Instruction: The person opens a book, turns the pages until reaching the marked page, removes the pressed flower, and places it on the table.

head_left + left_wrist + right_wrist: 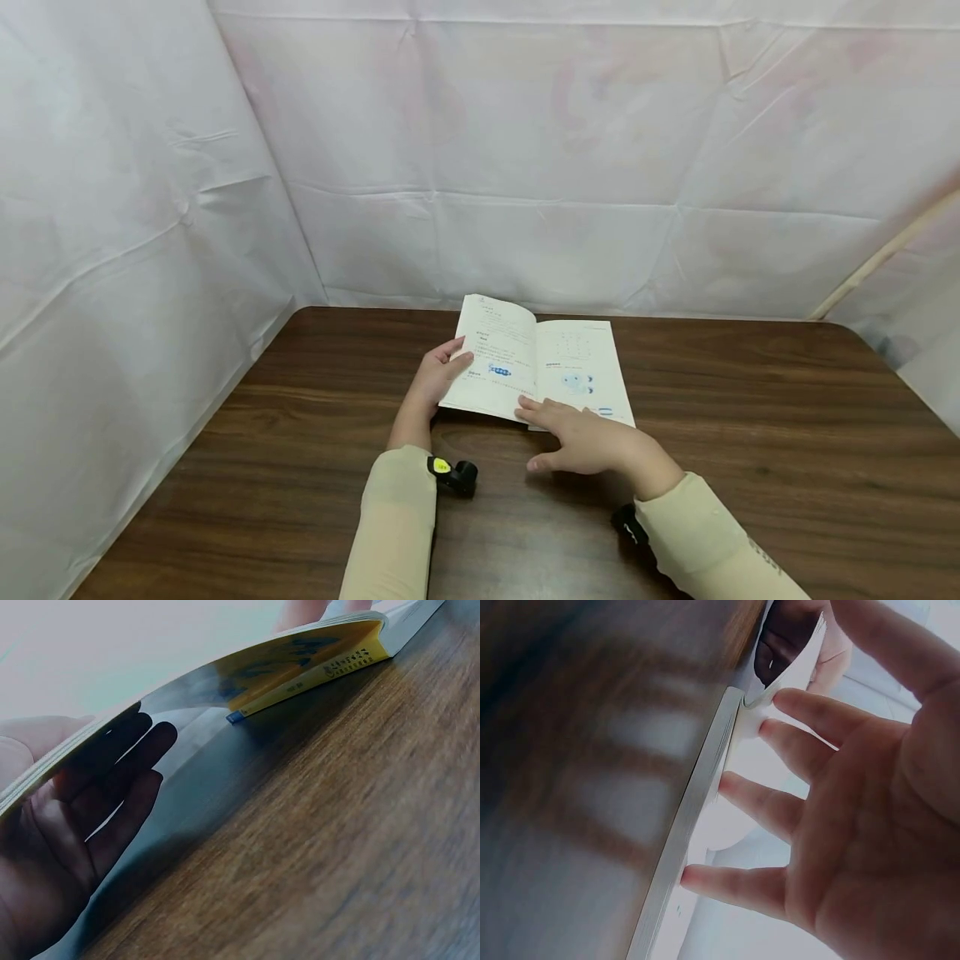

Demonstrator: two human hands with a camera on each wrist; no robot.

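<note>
Right hand (592,442): fingers straight, spread, tips resting on near edge of book's right page.
Left hand (438,375): fingers under left half of book, thumb on top, holding it lifted.
Book (536,367): open, mid-table (750,467), right half lying flat.
Backdrop: white sheeting behind.

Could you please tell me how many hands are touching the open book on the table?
2. The left hand holds up the book by its left half, fingers underneath; the right hand lays straight fingers on its near edge.
</note>
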